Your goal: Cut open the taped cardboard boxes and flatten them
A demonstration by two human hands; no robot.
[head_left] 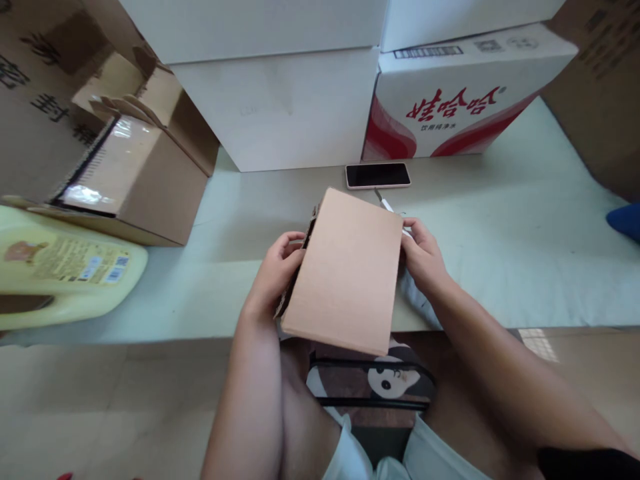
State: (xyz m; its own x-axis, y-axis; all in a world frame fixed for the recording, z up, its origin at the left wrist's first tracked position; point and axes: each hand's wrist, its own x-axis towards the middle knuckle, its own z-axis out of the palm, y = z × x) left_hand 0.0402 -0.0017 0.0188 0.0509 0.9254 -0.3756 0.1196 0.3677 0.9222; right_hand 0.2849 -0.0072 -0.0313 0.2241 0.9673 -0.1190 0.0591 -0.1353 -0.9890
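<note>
A small brown cardboard box (347, 273) is held tilted over the front edge of the table, with its plain broad face towards me. My left hand (280, 267) grips its left side, where dark corrugated edges show; the fingertips there are partly hidden. At the upper right edge, my right hand (423, 253) is closed on the box, and its fingers go out of sight behind it. Behind the box, a thin white and grey tool (384, 202) lies partly covered; I cannot make out its kind. Some pale cloth or plastic (417, 303) lies beneath my right wrist.
A phone (378, 175) lies before large white cartons (280, 113) and a red-and-white water carton (450, 107). Brown boxes (160, 180) and a yellow jug (75, 267) stand or lie at left. The table (525, 267) has a pale green cover. A panda-print item (350, 383) is below.
</note>
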